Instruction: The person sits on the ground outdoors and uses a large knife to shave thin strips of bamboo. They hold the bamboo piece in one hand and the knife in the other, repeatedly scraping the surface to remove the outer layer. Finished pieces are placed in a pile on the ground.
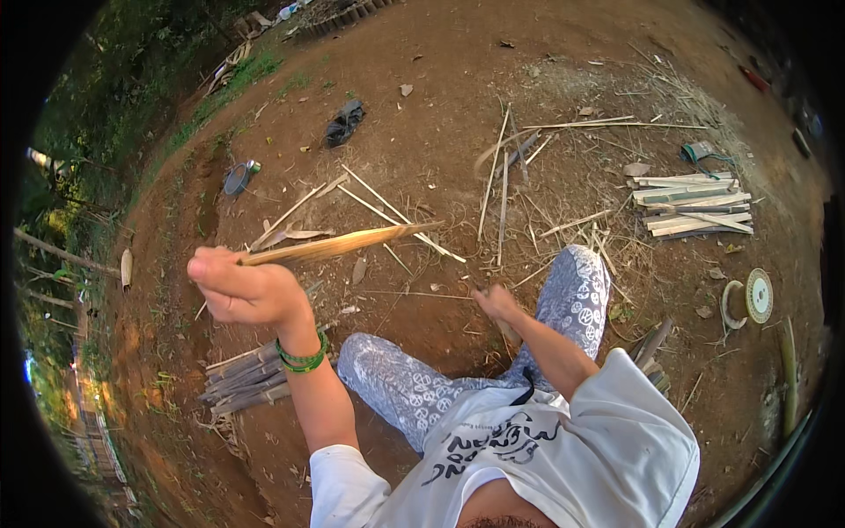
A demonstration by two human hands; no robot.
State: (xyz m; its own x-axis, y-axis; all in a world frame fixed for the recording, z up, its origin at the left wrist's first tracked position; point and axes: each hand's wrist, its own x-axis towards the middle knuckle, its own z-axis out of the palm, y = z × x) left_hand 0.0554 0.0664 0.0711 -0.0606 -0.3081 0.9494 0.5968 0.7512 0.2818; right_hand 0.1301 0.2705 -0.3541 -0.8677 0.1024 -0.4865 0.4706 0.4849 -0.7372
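My left hand [251, 286] is raised at the left, its fingers closed on one end of a flat, split bamboo strip [343, 242]. The strip points to the right above the ground and narrows toward its far end. A green band circles my left wrist. Near my right knee, my right hand [497, 304] is closed in a fist. A brownish, handle-like piece [509, 333] shows just below it, but the fingers hide what is gripped. Thin bamboo slivers [396, 216] lie on the soil beyond the raised strip.
Stacked split bamboo [695, 207] lies at the right, with another bundle [251, 378] by my left elbow. A cream spool [757, 295] is at the far right. A black plastic bag [343, 123] and long bamboo slats [493, 176] lie ahead on bare soil. Plants line the left.
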